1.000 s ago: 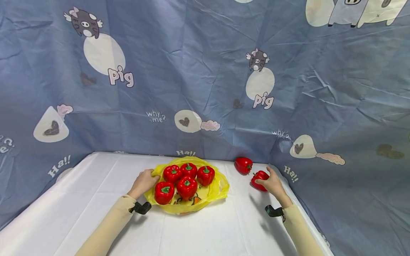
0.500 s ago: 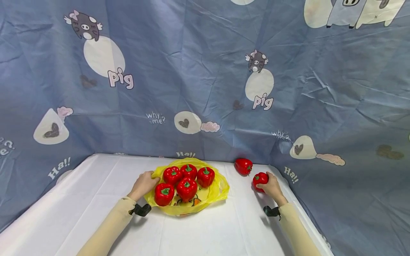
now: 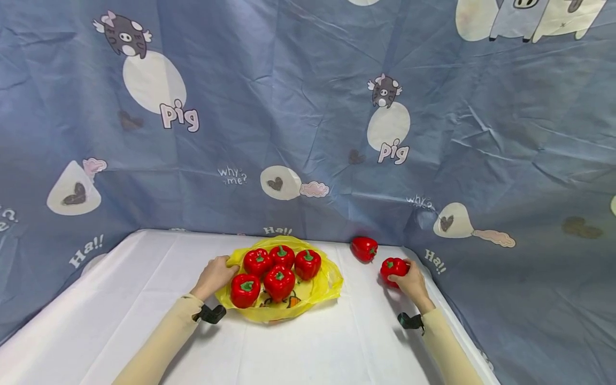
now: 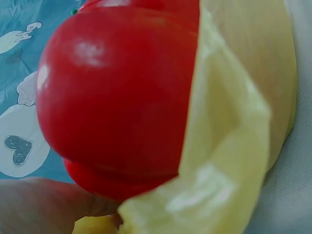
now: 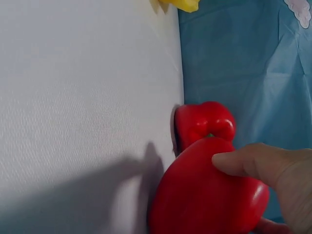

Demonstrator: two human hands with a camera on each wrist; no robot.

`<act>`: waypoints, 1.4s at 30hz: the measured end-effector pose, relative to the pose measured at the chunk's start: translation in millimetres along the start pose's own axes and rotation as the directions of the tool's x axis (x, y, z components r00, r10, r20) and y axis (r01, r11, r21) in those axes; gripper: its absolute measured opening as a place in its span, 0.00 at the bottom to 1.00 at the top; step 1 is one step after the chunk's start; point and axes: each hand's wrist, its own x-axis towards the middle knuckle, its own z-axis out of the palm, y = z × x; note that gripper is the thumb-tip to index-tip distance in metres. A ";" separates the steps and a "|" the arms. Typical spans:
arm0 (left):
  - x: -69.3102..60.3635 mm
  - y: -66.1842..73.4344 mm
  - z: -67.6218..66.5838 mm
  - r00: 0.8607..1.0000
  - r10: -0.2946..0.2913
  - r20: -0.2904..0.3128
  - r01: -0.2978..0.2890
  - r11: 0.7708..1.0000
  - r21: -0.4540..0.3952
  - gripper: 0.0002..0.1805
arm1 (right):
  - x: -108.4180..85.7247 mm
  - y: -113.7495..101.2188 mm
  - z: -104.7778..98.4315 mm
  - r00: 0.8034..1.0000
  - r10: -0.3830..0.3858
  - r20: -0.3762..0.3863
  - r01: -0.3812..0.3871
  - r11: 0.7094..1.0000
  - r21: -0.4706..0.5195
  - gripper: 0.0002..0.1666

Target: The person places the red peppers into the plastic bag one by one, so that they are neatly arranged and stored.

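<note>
My right hand (image 3: 412, 283) holds a red bell pepper (image 3: 392, 269) at the right of the table, its green stem facing up and left. In the right wrist view the thumb (image 5: 243, 163) presses on that pepper's side. Behind it a second red bell pepper (image 3: 363, 249) lies on its side. A yellow plastic bag (image 3: 332, 283) lies spread at the middle, with several red bell peppers (image 3: 279, 283) on it. My left hand (image 3: 214, 276) pinches the bag's left rim, close to the nearest pepper (image 4: 117, 92); its fingertips are partly hidden by the plastic.
The table has a white cloth (image 3: 298, 353). A blue printed curtain (image 3: 308, 133) hangs behind the back edge and along the right side. Bare cloth lies between the bag and the pepper in my right hand.
The fingers of my right hand have closed around the pepper, which has turned so its stem points more upward. My left hand and the bag stay put.
</note>
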 end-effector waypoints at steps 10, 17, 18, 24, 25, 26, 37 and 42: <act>-0.1 -1.2 -0.2 1.000 -0.001 0.008 0.001 1.000 0.006 0.11 | -14.9 -33.0 8.5 0.996 -0.005 -0.086 0.019 0.986 0.164 0.45; 0.9 -1.5 0.3 1.000 -0.005 -0.002 0.005 1.000 0.017 0.14 | -30.6 -75.6 20.5 0.983 -0.117 -0.145 0.148 0.964 0.223 0.42; 1.0 -1.4 0.4 1.000 -0.004 -0.002 0.004 1.000 0.019 0.15 | -32.9 -81.1 22.1 0.982 -0.122 -0.141 0.153 0.961 0.230 0.42; 1.7 -1.7 1.2 1.000 0.002 -0.003 -0.002 1.000 0.017 0.14 | -49.1 -110.0 32.7 0.990 -0.123 -0.067 0.138 0.945 0.295 0.45; 1.5 -1.9 1.2 1.000 0.001 -0.005 -0.001 1.000 0.017 0.14 | -52.0 -114.4 35.2 0.990 -0.126 -0.057 0.138 0.944 0.300 0.45; 1.3 -2.1 1.2 1.000 0.003 -0.006 -0.003 1.000 0.018 0.14 | -55.0 -118.7 37.7 0.990 -0.133 -0.047 0.141 0.941 0.309 0.45; 0.3 -0.9 0.7 1.000 0.002 -0.013 -0.002 1.000 0.011 0.15 | -79.2 -146.2 67.3 0.983 -0.178 0.050 0.144 0.906 0.398 0.43; 1.1 0.5 -1.6 1.000 -0.011 -0.005 0.011 1.000 -0.001 0.15 | -84.2 -149.1 77.9 0.976 -0.204 0.080 0.153 0.896 0.416 0.40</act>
